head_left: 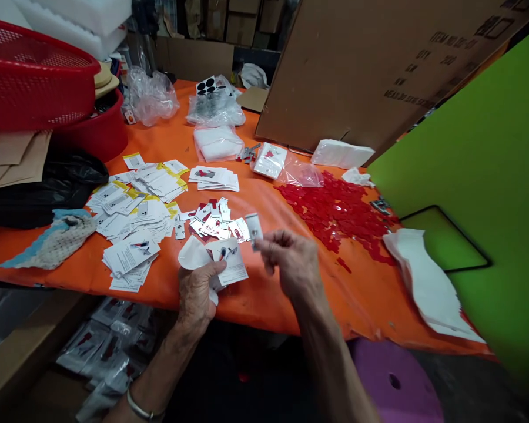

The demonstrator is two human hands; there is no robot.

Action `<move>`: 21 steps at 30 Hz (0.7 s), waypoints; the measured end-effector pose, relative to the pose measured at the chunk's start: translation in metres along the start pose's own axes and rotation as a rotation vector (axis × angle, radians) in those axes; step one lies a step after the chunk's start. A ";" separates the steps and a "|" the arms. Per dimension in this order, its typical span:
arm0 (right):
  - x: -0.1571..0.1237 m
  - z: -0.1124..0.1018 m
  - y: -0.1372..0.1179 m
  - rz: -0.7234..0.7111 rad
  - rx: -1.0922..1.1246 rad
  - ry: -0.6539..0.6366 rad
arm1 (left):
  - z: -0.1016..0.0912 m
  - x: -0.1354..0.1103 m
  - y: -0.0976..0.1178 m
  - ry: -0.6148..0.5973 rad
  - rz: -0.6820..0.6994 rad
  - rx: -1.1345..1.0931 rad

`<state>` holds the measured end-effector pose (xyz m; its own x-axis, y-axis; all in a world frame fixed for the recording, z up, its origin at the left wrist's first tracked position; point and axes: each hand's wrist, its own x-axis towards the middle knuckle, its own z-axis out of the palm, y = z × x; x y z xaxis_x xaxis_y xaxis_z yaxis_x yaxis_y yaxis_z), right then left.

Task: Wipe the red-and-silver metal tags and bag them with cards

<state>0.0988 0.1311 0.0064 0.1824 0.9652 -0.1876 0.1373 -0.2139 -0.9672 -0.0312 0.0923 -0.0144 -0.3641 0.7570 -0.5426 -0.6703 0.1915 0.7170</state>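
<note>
My left hand (pixel 196 294) is closed on a printed card (pixel 233 267), its thumb pressed on the card's face. A white piece that looks like an open pouch (pixel 194 254) is in the same grip, partly behind the card. In my right hand (pixel 293 258), thumb and fingers pinch a small flat silvery plate (pixel 254 228), held upright above the orange table. Just beyond my hands lies a heap of similar small plates (pixel 211 220), some with red parts. Printed cards (pixel 132 255) are stacked left of my left hand. Red flat pieces (pixel 339 211) spread out to the right.
An orange cover (pixel 264 311) lies over the table. More cards with yellow edges (pixel 154 182) lie at the left. Red baskets (pixel 35 76) stand far left, a big cardboard sheet (pixel 357 70) behind, a green panel (pixel 476 158) right. Bagged packs (pixel 110 341) fill a box below.
</note>
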 end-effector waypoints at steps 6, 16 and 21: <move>-0.063 0.014 0.014 0.266 0.282 0.048 | 0.003 -0.011 -0.012 -0.096 -0.019 -0.032; -0.037 -0.045 0.051 -0.251 -0.494 0.394 | 0.014 -0.018 -0.033 -0.103 0.031 0.106; -0.006 -0.086 0.084 -0.312 -0.865 0.491 | 0.015 -0.017 -0.034 -0.097 0.054 0.114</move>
<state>0.1934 0.0946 -0.0593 0.3681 0.8702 0.3275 0.8621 -0.1875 -0.4707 0.0071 0.0824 -0.0235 -0.3301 0.8239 -0.4607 -0.5719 0.2137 0.7920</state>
